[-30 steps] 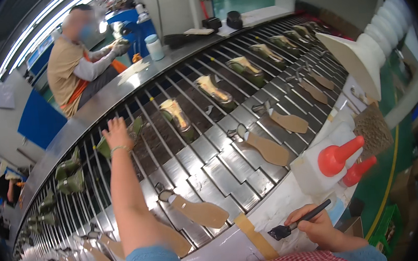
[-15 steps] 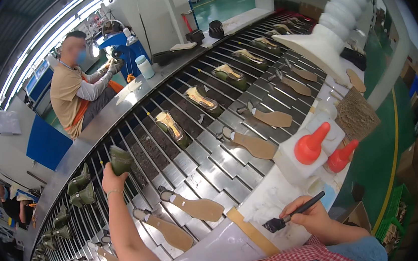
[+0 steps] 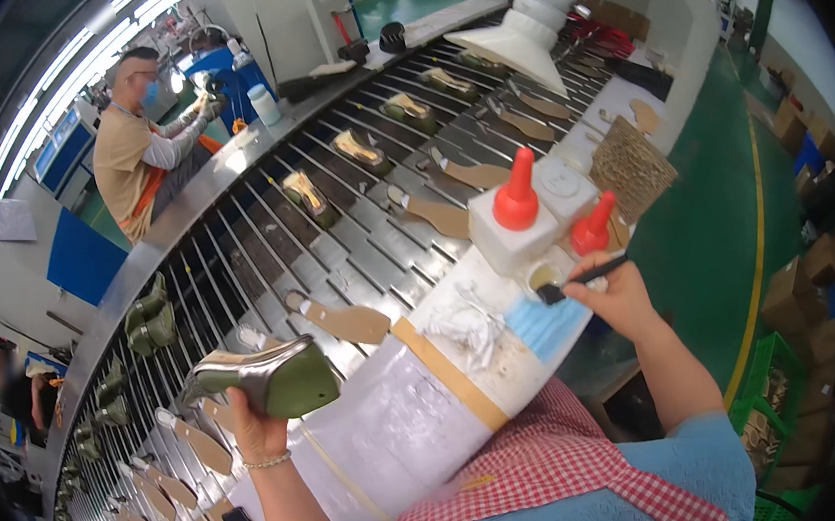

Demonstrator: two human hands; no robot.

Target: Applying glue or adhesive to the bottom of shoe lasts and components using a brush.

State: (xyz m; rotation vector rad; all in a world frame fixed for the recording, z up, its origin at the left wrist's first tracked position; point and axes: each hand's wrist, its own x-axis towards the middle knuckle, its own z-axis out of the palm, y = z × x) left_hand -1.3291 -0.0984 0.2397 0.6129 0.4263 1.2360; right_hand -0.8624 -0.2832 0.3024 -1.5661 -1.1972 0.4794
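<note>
Olive-green shoe upper on its last with a silvery sole side point(image 3: 268, 375) sits in your left hand point(image 3: 253, 432), fingers wrapped under it, near the slatted conveyor point(image 3: 265, 245). Your right hand point(image 3: 622, 296) pinches a small black brush point(image 3: 580, 277), bristles by the round glue pot point(image 3: 544, 275).

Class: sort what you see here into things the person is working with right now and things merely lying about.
In use:
left hand holding the green shoe
right hand holding the brush
small glue pot at the brush tip

Lying about:
tan insoles on the conveyor
crumpled white rag
orange-capped bottles
</note>
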